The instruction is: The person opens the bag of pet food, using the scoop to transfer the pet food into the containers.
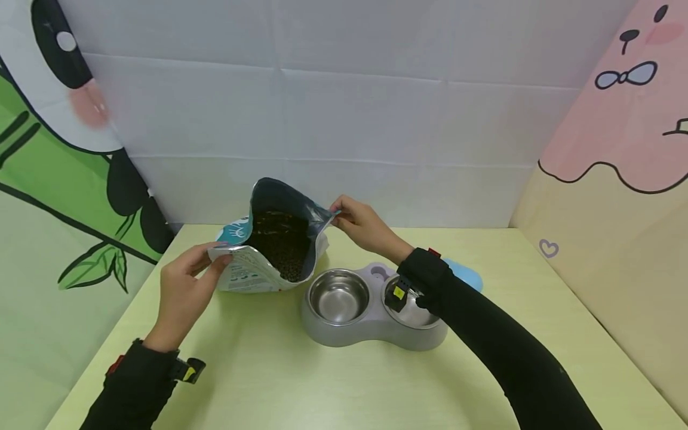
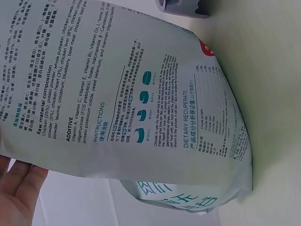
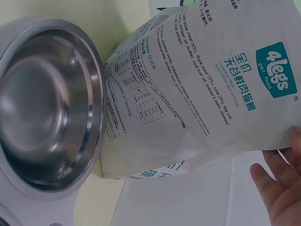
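Two edges of the open food bag (image 1: 244, 272) are pinched between thumb and fingers, one by the left hand (image 1: 185, 286), one by the right hand (image 1: 368, 228). The bag is near the far edge of the table (image 1: 269, 382), just left of the grey bowl stand (image 1: 371, 328), with brown pellets (image 1: 285, 254) inside. Its panels read "4legs pet food", "FEEDING GUIDE", "ADDITIVE", "INSTRUCTIONS" and "DIETARY RECUPERATE"; the finest print appears too blurred to make out.
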Demonstrator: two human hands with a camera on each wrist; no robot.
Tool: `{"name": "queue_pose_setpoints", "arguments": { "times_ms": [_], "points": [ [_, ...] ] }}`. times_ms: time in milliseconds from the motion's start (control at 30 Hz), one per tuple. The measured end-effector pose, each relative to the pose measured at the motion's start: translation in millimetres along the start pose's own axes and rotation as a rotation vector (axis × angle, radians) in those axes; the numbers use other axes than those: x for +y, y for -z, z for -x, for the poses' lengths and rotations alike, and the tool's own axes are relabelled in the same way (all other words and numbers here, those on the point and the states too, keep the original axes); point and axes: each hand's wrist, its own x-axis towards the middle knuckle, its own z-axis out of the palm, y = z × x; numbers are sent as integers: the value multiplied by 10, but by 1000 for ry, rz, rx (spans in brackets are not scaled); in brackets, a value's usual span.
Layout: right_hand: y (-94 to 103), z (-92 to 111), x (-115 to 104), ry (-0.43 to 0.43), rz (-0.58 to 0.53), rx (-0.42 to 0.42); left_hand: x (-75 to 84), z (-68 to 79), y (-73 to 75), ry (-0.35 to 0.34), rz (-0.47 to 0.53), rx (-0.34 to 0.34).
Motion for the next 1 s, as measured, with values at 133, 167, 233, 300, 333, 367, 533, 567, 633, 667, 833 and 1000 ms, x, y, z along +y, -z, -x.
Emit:
{"name": "queue_pose_setpoints", "arguments": {
  "times_ms": [133,167,233,300,333,367,533,567,633,667,833,1000],
  "points": [
    [-17,-20,141,5,-11,8,27,-4,5,-28,-10,5],
    [-22,-27,195,7,-12,9,30,-4,4,-29,-11,5],
    [-32,-37,294,14,-14,11,31,-3,1,-26,-17,4],
    [-37,-41,364,27,-14,13,31,-2,-2,-24,-24,3],
    [-38,-41,382,33,-11,12,29,1,-4,-23,-27,4],
    [-38,-40,393,37,-8,11,30,3,-4,-21,-30,5],
    [-25,-9,310,23,1,-3,35,18,-6,-16,-49,12],
    [-19,6,263,21,6,-6,37,21,-5,-16,-53,13],
    [-4,39,161,17,12,-11,41,24,-3,-17,-59,14],
    [3,55,111,17,16,-13,44,27,-2,-18,-60,14],
    [26,108,-26,19,24,-12,45,41,2,-23,-63,12],
    [24,123,-21,17,12,-11,39,57,1,-25,-63,9]
  ]
}}
